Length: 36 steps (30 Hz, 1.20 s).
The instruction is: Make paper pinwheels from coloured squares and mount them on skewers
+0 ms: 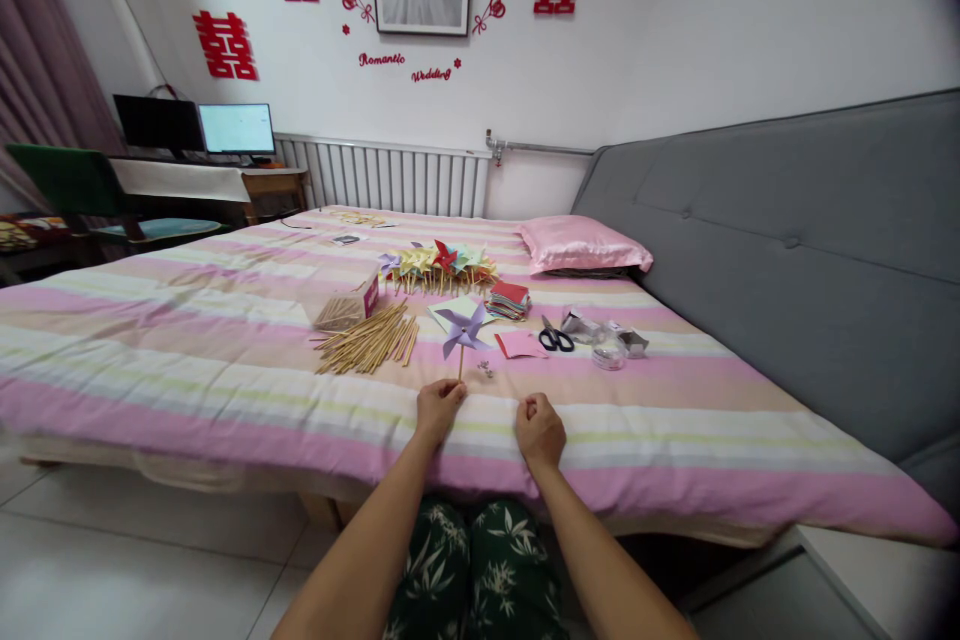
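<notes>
My left hand point(440, 409) pinches the thin wooden stick of a lilac paper pinwheel point(464, 328), which stands upright above the bed. My right hand point(540, 430) rests on the striped bedcover as a closed fist, and nothing shows sticking out of it. Just beyond my hands lie some small metallic bits point(485, 369), too small to name, and a pink paper sheet point(520, 345). Dark-handled scissors point(556, 335) lie right of the paper. Left of the pinwheel is a loose heap of wooden sticks point(369, 338). Pale paper sheets point(454, 310) lie partly hidden behind the pinwheel.
Many finished pinwheels point(439, 267) stand clustered farther back. A stack of coloured paper point(508, 300) sits before them, and a clear box point(341, 308) holds more sticks. Clear plastic containers point(608, 350) lie at right. A pink pillow point(584, 244) rests near the grey headboard point(780, 250).
</notes>
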Tool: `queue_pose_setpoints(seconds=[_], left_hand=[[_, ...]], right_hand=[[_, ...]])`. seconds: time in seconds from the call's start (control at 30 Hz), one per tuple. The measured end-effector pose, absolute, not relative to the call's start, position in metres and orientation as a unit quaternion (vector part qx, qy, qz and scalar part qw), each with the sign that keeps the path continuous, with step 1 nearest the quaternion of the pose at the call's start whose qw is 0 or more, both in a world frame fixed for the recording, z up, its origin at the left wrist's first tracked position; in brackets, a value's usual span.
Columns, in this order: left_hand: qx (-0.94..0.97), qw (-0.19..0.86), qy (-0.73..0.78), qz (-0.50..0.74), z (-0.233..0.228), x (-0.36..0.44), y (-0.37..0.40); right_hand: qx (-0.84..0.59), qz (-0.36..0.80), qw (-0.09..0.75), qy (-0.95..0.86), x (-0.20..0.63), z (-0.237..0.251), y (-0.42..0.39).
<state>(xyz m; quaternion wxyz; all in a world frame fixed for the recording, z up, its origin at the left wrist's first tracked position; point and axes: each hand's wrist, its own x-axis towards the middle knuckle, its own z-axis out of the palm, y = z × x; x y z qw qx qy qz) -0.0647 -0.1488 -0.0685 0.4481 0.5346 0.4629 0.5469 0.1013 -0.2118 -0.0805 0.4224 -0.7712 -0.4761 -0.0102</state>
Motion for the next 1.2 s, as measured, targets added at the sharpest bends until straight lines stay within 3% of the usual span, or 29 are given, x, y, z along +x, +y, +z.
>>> queue_pose_setpoints(seconds=[1.2], left_hand=[[0.524,0.459,0.465,0.545,-0.0694,-0.064,-0.1484]], right_hand=[[-0.773,-0.012,0.419,-0.476,0.1008,-0.081,-0.2119]])
